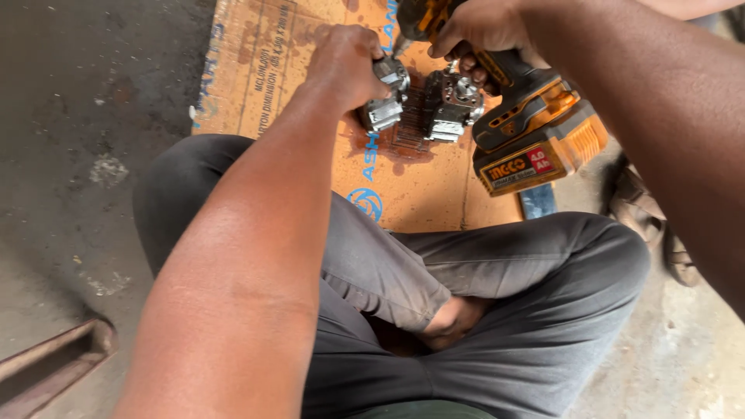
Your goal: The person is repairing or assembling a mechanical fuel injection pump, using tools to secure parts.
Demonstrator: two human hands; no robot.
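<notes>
Orange and black, the cordless drill (521,116) sits in our right hand (483,27), whose fingers are wrapped tight around the grip, with its battery block pointing back toward our knees. Its tip angles down and to the left, toward the metal engine parts on the cardboard. Our left hand (348,62) is curled over the left-hand metal part (384,97), a grey cast piece with a rounded cap, the fingers bent around its top and pressing it down. Just beside it, to the right, stands a second metal part (452,109), darker and blockier, with a round fitting on top; it lies right below our right hand and close to the drill's nose, though we cannot tell whether the bit touches either piece. Both parts rest on a flat sheet of brown cardboard (272,70) with blue printing and dark oily stains, spread over the grey concrete floor (85,155). We sit cross-legged in dark grey trousers (497,310), and our bare foot (454,320) is tucked between the knees. A sandal (656,225) lies on the floor at the right, near our right knee, and a rusty metal channel (54,361) shows at the lower left corner.
</notes>
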